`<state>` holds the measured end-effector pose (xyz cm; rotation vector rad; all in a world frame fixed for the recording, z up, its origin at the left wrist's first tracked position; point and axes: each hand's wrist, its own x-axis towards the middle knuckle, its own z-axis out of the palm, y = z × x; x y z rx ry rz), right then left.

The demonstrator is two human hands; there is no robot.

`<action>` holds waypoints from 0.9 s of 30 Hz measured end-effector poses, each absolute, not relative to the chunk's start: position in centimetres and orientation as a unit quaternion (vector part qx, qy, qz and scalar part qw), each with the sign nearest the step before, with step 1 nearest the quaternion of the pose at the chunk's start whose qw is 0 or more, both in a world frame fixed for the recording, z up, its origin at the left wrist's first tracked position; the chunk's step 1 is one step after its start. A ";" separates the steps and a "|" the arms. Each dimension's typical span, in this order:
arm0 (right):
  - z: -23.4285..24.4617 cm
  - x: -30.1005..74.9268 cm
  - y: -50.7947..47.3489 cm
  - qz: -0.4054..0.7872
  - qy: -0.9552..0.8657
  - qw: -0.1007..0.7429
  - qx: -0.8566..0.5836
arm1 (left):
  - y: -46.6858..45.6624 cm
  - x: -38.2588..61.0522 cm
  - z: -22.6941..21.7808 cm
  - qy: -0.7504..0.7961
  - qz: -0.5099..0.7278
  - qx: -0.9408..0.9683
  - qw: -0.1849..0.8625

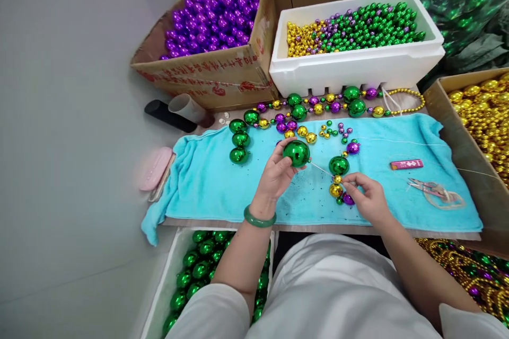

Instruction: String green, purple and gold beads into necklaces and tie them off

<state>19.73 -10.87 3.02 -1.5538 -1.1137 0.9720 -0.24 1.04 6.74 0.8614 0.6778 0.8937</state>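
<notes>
My left hand [278, 169], with a green bangle on its wrist, is closed around a large shiny green bead [296, 153] above the towel. A thin, straight, pale strand [321, 169] runs from this bead's right side to my right hand [366, 196]; whether it is thread or needle I cannot tell. The fingertips of my right hand are pinched on the strand's end, beside a gold bead [335, 190]. Around them lie another green bead [339, 165] and purple beads [352, 148]. Loose small beads [328, 131] are grouped behind the hands.
A turquoise towel [214, 190] covers the table. Behind it lies a bead garland [318, 108], before a carton of purple beads [202, 77] and a white foam box [358, 66]. Snips [431, 188] and a pink packet [406, 164] lie right. A foam box [159, 296] holds green beads below.
</notes>
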 end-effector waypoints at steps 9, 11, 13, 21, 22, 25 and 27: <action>3.3 19.9 -10.8 0.394 -0.452 0.482 -0.640 | 1.0 -0.3 7.1 0.280 0.404 0.398 0.774; 3.3 20.0 -10.7 0.390 -0.455 0.483 -0.638 | 0.9 -0.3 7.2 0.279 0.408 0.403 0.770; 3.2 20.1 -10.6 0.403 -0.449 0.490 -0.629 | 0.9 -0.3 7.2 0.284 0.411 0.405 0.766; 2.0 20.4 -10.5 0.452 -0.428 0.508 -0.595 | 0.5 -0.1 7.7 0.261 0.389 0.376 0.799; 2.0 20.4 -10.5 0.440 -0.436 0.506 -0.600 | 0.4 -0.1 7.7 0.256 0.390 0.376 0.800; 2.2 20.5 -10.6 0.410 -0.449 0.502 -0.615 | 0.4 -0.1 7.8 0.254 0.401 0.386 0.791; 2.3 20.6 -10.7 0.411 -0.444 0.505 -0.615 | 0.4 -0.1 7.8 0.261 0.407 0.393 0.782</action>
